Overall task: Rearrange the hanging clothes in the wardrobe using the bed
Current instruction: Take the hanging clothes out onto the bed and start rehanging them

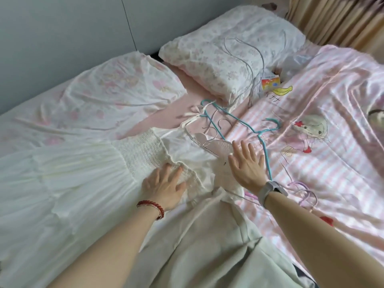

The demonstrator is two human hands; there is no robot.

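White dress flat on the bed, off its hanger, at the left and centre of the frame.

Judged from this, the task is midway: clothes and loose hangers lie on the bed, with rehanging left to do. The dress's long axis runs left to right, skirt to the left edge, smocked bodice toward centre. Left hand presses flat on the bodice, its grip open; right hand is spread open beside the teal hanger, holding nothing.
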